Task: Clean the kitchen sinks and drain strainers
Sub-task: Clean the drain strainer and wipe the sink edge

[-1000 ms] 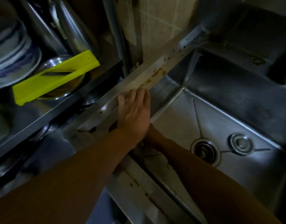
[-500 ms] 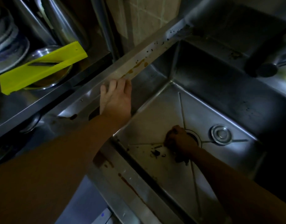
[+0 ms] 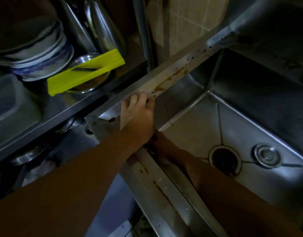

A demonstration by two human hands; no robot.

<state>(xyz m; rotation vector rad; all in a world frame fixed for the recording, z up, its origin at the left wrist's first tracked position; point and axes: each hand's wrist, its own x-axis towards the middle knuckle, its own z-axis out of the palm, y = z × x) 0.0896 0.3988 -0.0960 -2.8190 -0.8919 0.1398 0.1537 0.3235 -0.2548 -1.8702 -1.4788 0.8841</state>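
A dim kitchen: stained steel sink (image 3: 250, 93), stacked bowls (image 3: 41, 53), yellow slicer (image 3: 85, 72), tiled wall (image 3: 186, 23).

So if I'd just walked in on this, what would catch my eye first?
Probably the bright yellow slicer, lying across a metal dish on the dark shelf at left. Next, the left hand resting on the sink's rim just short of an orange-brown spill. Down in the steel basin, the open drain sits beside a round metal stopper.
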